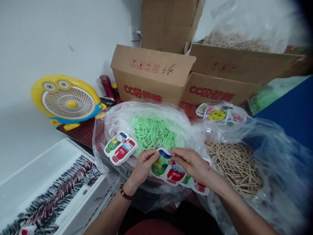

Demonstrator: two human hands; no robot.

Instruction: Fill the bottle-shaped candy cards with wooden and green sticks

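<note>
Between my two hands is a flat printed bottle-shaped packet (176,176) with green and red drink-bottle pictures, one marked Cola. My left hand (144,167) pinches its upper left edge between thumb and fingers. At the top edge, the fingers of my right hand (192,164) are closed on the same packet. A second packet (200,186) of this kind lies partly under my right hand. Just beyond my hands, thin green sticks (156,132) fill an open clear plastic bag. On that bag's left side rests a stack of similar packets (121,148).
Brown sticks (234,168) lie in another plastic bag at right. Cardboard boxes (149,78) stand behind, beside a yellow fan (70,103) and a dark red bottle (107,86). At lower left, a white foam box (80,199) holds rows of striped packed items.
</note>
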